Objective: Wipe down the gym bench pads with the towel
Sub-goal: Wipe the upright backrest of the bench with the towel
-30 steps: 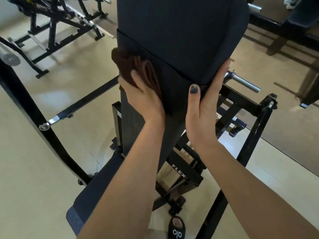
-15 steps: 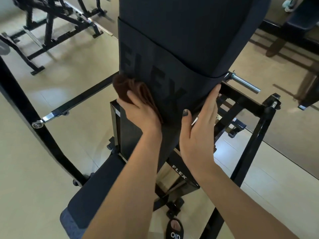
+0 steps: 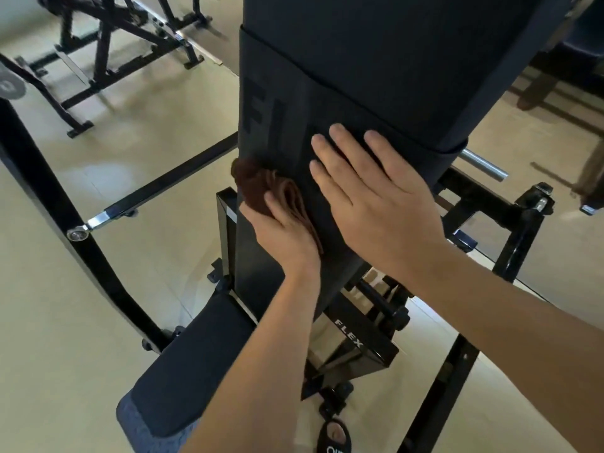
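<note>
My left hand [image 3: 281,237] is pressing the brown towel [image 3: 261,188] against the left edge of the upright back pad [image 3: 376,60] — the fingers are lying fairly straight over the bunched cloth, and I cannot tell whether the thumb is curling under it. My right hand [image 3: 379,194] is lying flat on the front of the same pad, fingers straight and spread, palm down, gripping nothing; it is covering part of the large dark lettering on the pad face. The two hands are sitting just beside each other, the towel's folds showing between them. The pad is standing nearly upright on the black bench frame [image 3: 369,348], which is carrying a small FLEX mark. Below, the seat pad [image 3: 189,364] is angling toward me. A chrome peg [image 3: 483,165] is projecting to the right — a sandalled foot [image 3: 333,436] is showing at the bottom edge, on the pale floor [image 3: 65,354].
</note>
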Demonstrator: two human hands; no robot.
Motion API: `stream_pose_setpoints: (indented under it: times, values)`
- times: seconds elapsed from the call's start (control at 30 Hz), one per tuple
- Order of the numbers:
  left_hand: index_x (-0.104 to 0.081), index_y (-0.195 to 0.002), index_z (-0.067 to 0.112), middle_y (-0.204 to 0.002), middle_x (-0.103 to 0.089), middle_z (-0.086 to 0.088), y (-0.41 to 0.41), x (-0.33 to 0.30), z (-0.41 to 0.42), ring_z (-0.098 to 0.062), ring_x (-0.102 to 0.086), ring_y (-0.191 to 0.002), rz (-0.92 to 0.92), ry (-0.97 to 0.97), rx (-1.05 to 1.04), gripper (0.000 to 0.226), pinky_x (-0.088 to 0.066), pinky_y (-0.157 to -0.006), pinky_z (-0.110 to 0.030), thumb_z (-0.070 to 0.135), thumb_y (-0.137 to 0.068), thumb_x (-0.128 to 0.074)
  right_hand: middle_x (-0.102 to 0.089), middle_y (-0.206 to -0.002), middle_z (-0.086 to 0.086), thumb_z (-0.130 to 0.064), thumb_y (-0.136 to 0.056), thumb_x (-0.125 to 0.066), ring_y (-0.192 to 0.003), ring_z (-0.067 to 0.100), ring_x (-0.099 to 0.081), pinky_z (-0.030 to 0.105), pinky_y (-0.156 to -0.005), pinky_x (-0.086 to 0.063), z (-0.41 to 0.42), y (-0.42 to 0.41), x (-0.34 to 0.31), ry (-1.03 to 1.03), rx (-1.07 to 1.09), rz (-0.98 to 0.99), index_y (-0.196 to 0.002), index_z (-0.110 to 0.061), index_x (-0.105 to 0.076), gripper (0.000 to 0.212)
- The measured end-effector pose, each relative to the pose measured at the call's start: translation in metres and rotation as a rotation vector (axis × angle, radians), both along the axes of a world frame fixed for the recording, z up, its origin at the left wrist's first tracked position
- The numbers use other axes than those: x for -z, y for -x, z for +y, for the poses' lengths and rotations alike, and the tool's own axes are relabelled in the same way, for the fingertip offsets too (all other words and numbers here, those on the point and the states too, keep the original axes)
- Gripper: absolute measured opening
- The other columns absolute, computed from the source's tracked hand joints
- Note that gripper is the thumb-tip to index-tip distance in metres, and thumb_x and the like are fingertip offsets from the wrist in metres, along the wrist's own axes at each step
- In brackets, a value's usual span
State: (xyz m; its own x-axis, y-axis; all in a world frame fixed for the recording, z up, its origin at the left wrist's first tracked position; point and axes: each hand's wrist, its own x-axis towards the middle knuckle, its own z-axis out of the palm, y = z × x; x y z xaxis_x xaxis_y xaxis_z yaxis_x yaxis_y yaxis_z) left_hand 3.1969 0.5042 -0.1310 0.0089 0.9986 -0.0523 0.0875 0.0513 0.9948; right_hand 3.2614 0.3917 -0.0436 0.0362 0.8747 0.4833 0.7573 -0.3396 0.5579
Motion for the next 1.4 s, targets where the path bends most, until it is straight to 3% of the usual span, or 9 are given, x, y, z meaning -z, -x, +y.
stream_pose_setpoints:
  times: [0.13, 0.27, 0.5, 0.7, 0.83, 1.0, 1.1, 1.23, 1.4]
  values:
    - [-0.047, -0.131, 0.016, -0.106, -0.059, 0.011, 0.000, -0.002, 0.036, 0.002, -0.058, -0.090, 0.022, 0.105, -0.052, 0.028, -0.051, -0.094, -0.034, 0.034, -0.110, -0.039, -0.046, -0.161, 0.012, -0.024, -0.111, -0.036, -0.150, 0.031, -0.043, 0.047, -0.125, -0.017, 0.006, 0.001, 0.004, 0.019, 0.072, -0.079, -0.152, -0.011, -0.052, 0.046]
    - [-0.048, -0.125, 0.033, -0.111, -0.064, 0.014, 0.012, 0.001, -0.024, 0.002, -0.063, -0.100, -0.021, 0.016, 0.093, 0.017, -0.052, -0.090, -0.019, 0.032, -0.110, -0.041, -0.040, -0.165, 0.013, -0.027, -0.112, -0.030, -0.153, 0.032, -0.039, 0.050, -0.125, -0.014, 0.005, 0.005, 0.004, 0.053, 0.145, -0.155, -0.156, -0.010, -0.046, 0.050]
    - [-0.046, -0.128, 0.022, -0.104, -0.062, 0.020, 0.011, 0.021, -0.004, 0.012, -0.062, -0.091, 0.084, -0.054, 0.037, 0.020, -0.049, -0.086, -0.014, 0.029, -0.110, -0.040, -0.045, -0.162, 0.013, -0.026, -0.111, -0.034, -0.150, 0.032, -0.044, 0.049, -0.124, -0.018, 0.008, 0.001, 0.007, 0.016, 0.105, -0.197, -0.154, -0.010, -0.049, 0.049]
    - [-0.046, -0.140, 0.012, -0.113, -0.063, 0.004, 0.004, 0.017, 0.035, -0.015, -0.063, -0.101, 0.046, 0.153, -0.106, 0.036, -0.048, -0.097, -0.030, 0.032, -0.111, -0.039, -0.048, -0.160, 0.013, -0.024, -0.110, -0.033, -0.148, 0.033, -0.046, 0.050, -0.124, -0.019, 0.011, -0.001, 0.009, -0.008, 0.084, -0.201, -0.153, -0.009, -0.051, 0.049]
    - [-0.049, -0.132, 0.021, -0.107, -0.065, 0.020, 0.014, 0.012, -0.063, 0.014, -0.065, -0.094, -0.005, 0.051, 0.025, 0.024, -0.048, -0.078, -0.007, 0.029, -0.110, -0.044, -0.052, -0.157, 0.012, -0.023, -0.110, -0.034, -0.146, 0.032, -0.049, 0.048, -0.123, -0.022, 0.011, -0.001, 0.011, -0.059, 0.059, -0.176, -0.148, -0.010, -0.057, 0.047]
    - [-0.047, -0.138, 0.004, -0.117, -0.071, -0.007, 0.025, 0.030, -0.085, -0.015, -0.071, -0.102, 0.006, -0.108, 0.110, 0.058, -0.058, -0.088, -0.029, 0.049, -0.102, -0.038, -0.057, -0.153, 0.009, -0.023, -0.109, -0.041, -0.142, 0.031, -0.054, 0.047, -0.120, -0.026, 0.013, -0.002, 0.009, -0.113, 0.011, -0.179, -0.143, -0.013, -0.063, 0.042]
    - [-0.048, -0.133, 0.013, -0.112, -0.068, 0.005, 0.029, 0.052, -0.035, -0.003, -0.068, -0.097, 0.062, -0.055, 0.076, 0.039, -0.054, -0.085, -0.021, 0.041, -0.107, -0.039, -0.059, -0.151, 0.009, -0.021, -0.107, -0.044, -0.140, 0.032, -0.056, 0.048, -0.118, -0.030, 0.015, -0.002, 0.011, -0.147, -0.004, -0.160, -0.141, -0.013, -0.064, 0.040]
    - [-0.044, -0.140, 0.017, -0.114, -0.060, 0.006, 0.027, 0.076, 0.038, -0.018, -0.063, -0.109, 0.027, 0.211, -0.077, 0.034, -0.046, -0.094, -0.029, 0.033, -0.110, -0.039, -0.059, -0.151, 0.009, -0.022, -0.105, -0.044, -0.141, 0.034, -0.055, 0.050, -0.119, -0.032, 0.017, -0.004, 0.014, -0.148, -0.017, -0.166, -0.141, -0.012, -0.065, 0.042]
    - [-0.046, -0.139, 0.017, -0.118, -0.067, 0.005, 0.039, 0.072, -0.056, -0.015, -0.068, -0.107, 0.005, 0.157, 0.053, 0.038, -0.054, -0.096, -0.037, 0.039, -0.109, -0.040, -0.054, -0.156, 0.009, -0.023, -0.107, -0.036, -0.146, 0.037, -0.048, 0.055, -0.121, -0.033, 0.015, 0.002, 0.009, -0.072, 0.023, -0.149, -0.146, -0.012, -0.058, 0.047]
